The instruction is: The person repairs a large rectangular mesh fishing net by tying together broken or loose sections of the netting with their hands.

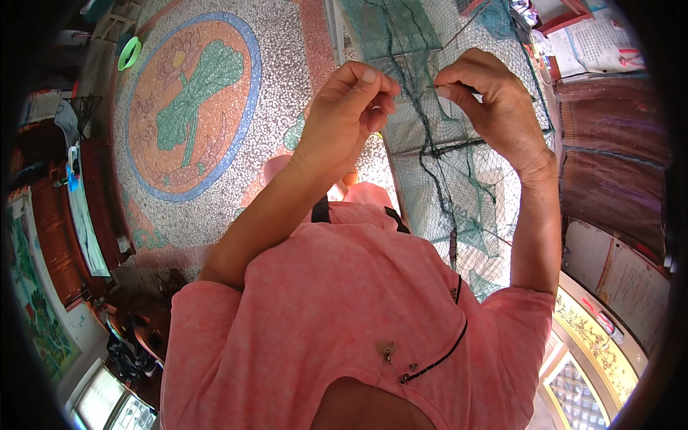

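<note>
My left hand [352,104] is closed, its thumb pressed to the curled fingers; whatever it pinches is too small to make out. Level with it, my right hand [494,107] pinches a thin dark sliver [432,87] between thumb and forefinger, its tip pointing toward the left hand. It looks like a needle or a cord end, but I cannot tell which. A gap separates the two hands. Below and between them spreads a green mesh fishing net [469,204], with dark cords [423,129] running along and across it.
The speckled floor [287,57] on the left carries a round inlaid picture [215,115] with a blue border. A bright green ring-shaped thing [130,54] lies at the far left. Dark brown draped fabric [609,158] stands at the right, and wooden furniture [57,240] lines the left side.
</note>
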